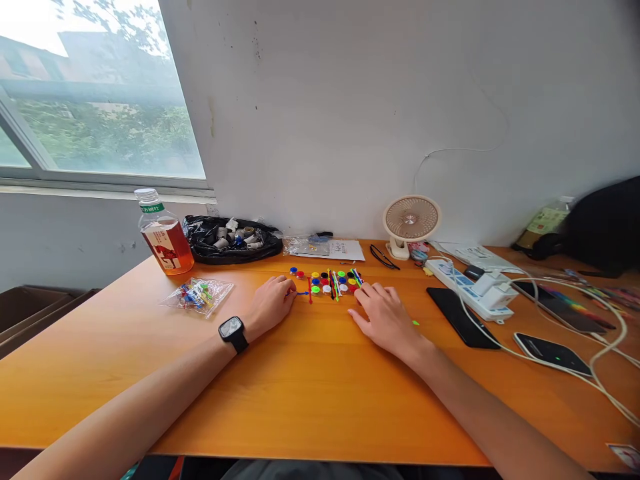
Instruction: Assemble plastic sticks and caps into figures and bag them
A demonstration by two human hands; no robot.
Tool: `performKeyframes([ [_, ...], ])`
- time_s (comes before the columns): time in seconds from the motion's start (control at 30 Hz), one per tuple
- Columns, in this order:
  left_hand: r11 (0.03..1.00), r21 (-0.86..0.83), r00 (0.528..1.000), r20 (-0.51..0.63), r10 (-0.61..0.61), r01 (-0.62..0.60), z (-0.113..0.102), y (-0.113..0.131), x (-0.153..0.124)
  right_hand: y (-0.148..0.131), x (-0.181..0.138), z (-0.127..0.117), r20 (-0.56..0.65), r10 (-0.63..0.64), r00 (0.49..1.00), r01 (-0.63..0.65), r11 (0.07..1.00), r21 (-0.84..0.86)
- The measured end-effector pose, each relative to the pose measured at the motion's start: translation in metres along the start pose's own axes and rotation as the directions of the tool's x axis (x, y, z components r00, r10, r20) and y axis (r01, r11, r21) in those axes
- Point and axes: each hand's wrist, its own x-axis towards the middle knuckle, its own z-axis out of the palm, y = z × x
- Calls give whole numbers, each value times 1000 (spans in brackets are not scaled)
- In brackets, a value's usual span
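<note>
A cluster of small coloured round pieces and thin coloured sticks [330, 283] lies on the orange desk [310, 393] between my hands. My left hand [273, 305], with a black watch on the wrist, rests knuckles up at the cluster's left edge. Its fingers are curled and the fingertips pinch a small blue stick [302, 293]. My right hand [384, 316] lies palm down at the cluster's right edge, fingers stretched toward the pieces, holding nothing. A tiny green piece [415, 323] sits alone just right of that hand.
A clear bag of coloured pieces [199, 295], a tea bottle [163, 233] and a black bag of grey parts [231, 239] stand at the back left. A small fan [410, 221], glasses [383, 257], a power strip [473, 289], phones [552, 353] and cables fill the right.
</note>
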Motion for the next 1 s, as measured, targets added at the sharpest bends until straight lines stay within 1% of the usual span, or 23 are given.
performKeyframes([
  [0.1,1000,-9,1000,-4,-24,24,-1,-6,1,-5,0,-2,-34,-13,999,14,998,53],
  [0.27,1000,-18,999,-21,24,-24,-2,-13,3,-7,-1,-3,-52,-13,999,18,995,101],
  [0.37,1000,-24,998,-55,6,-8,-1,-13,2,-8,-1,-2,-49,-11,999,16,994,105],
  [0.43,997,-73,997,-79,-17,11,0,-12,2,-8,-1,-1,-51,-11,999,17,993,114],
  [0.5,986,-165,993,-115,-30,10,-1,-11,3,-8,-2,0,-49,-10,999,17,992,127],
  [0.57,968,-248,987,-162,-12,-28,-2,-10,4,-9,-2,1,-49,-7,999,14,990,139],
  [0.63,953,-290,977,-214,23,-86,-3,-10,6,-9,-2,1,-51,-3,999,10,989,148],
  [0.7,941,-319,965,-259,31,-115,-3,-11,8,-10,-2,1,-54,1,999,7,988,153],
  [0.8,922,-376,956,-292,-24,-92,0,-16,11,-11,-1,0,-51,2,999,7,987,160],
  [0.87,904,-423,956,-287,-67,-63,2,-20,13,-11,-1,0,-52,0,999,9,986,166],
  [1.0,878,-478,960,-255,-113,-23,7,-29,15,-12,-1,0,-55,-5,998,15,984,177],
])
